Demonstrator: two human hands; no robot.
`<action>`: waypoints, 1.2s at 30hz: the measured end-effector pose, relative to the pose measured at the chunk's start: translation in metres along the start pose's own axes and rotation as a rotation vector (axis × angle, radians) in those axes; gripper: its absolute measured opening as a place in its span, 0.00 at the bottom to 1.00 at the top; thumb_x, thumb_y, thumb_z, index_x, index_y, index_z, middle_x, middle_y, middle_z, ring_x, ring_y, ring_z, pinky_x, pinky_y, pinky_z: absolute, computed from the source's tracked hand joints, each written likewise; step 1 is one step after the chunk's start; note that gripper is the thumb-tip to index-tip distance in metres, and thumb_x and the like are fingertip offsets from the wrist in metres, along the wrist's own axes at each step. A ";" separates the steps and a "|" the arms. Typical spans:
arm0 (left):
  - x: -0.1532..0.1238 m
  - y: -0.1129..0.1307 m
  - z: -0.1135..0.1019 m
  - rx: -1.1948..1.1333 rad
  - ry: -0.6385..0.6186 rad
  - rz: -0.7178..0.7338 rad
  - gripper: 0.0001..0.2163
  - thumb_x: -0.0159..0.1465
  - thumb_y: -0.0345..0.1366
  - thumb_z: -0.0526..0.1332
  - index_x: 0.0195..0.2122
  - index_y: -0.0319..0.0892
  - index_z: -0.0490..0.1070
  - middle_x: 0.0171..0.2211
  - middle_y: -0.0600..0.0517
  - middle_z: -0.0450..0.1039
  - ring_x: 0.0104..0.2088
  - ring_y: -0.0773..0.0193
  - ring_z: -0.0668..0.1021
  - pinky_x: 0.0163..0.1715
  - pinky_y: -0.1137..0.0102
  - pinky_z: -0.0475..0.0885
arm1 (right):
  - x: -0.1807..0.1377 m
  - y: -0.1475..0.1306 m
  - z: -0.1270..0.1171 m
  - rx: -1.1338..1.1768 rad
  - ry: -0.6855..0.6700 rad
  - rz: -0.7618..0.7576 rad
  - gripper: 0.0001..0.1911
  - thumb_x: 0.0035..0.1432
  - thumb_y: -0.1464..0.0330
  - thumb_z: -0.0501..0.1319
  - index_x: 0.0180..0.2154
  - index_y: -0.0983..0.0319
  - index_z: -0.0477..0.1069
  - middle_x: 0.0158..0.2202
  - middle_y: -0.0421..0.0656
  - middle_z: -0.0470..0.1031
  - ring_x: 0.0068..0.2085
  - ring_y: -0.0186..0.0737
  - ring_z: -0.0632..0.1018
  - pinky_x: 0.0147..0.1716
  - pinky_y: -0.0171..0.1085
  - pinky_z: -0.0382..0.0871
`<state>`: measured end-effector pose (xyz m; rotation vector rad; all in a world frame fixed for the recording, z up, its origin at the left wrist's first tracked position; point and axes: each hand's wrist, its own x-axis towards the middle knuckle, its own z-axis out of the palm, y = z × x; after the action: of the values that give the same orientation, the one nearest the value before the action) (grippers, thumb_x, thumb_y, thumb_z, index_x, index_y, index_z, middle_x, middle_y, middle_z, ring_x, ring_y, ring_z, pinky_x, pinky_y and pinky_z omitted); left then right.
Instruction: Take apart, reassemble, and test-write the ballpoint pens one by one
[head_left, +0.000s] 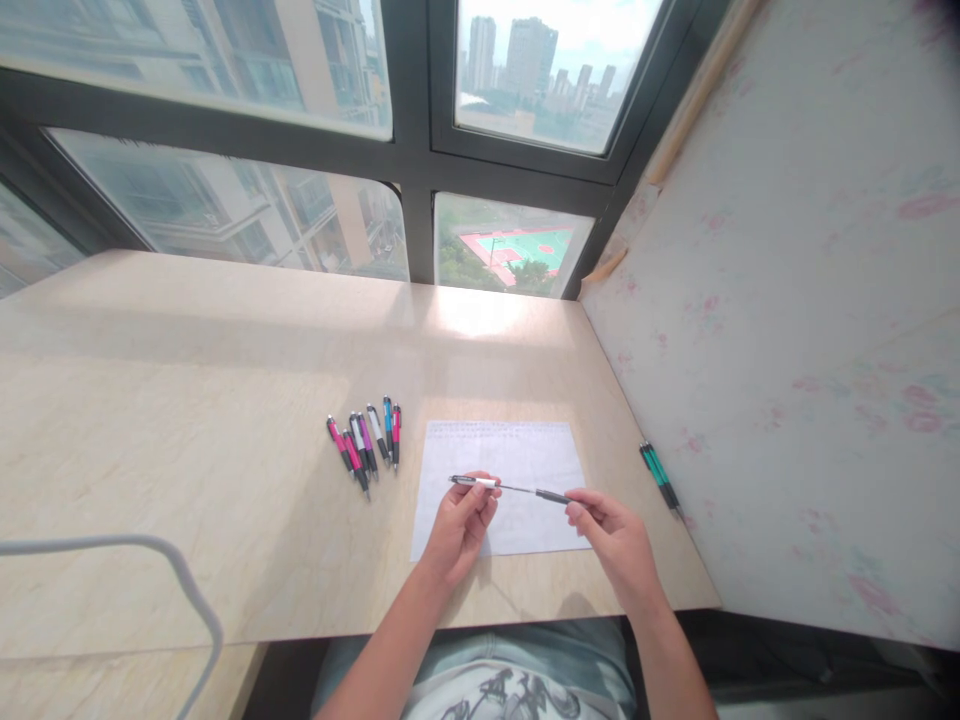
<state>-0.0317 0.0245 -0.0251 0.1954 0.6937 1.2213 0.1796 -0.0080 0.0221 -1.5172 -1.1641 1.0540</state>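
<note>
My left hand (461, 525) is closed on the white pen barrel (480, 482), which has a dark clip end pointing left. A thin refill (517, 489) sticks out of the barrel to the right. Its far end reaches the black grip section (551, 495), which my right hand (611, 530) pinches between thumb and fingers. The two pen halves are apart, with the refill bridging them. Both hands are above a sheet of paper (450, 455) with lines of small writing along its top.
Several click pens (364, 445) in pink, white, purple and blue lie left of the paper. Green pens (658, 475) rest by the floral wall (787, 350) at right. A grey curved tube (180, 570) crosses the lower left. Windows (420, 150) border the table's (187, 400) far edge.
</note>
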 end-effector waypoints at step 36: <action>-0.012 0.001 0.009 0.222 -0.093 -0.009 0.10 0.54 0.36 0.72 0.36 0.38 0.79 0.34 0.49 0.77 0.36 0.67 0.78 0.41 0.75 0.71 | -0.007 -0.017 0.023 -0.305 -0.066 -0.258 0.13 0.59 0.58 0.61 0.34 0.59 0.79 0.33 0.46 0.81 0.33 0.44 0.79 0.32 0.38 0.73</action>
<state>-0.0292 0.0156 -0.0133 0.4298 0.7475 1.1184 0.1532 -0.0088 0.0343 -1.5171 -1.5763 0.7827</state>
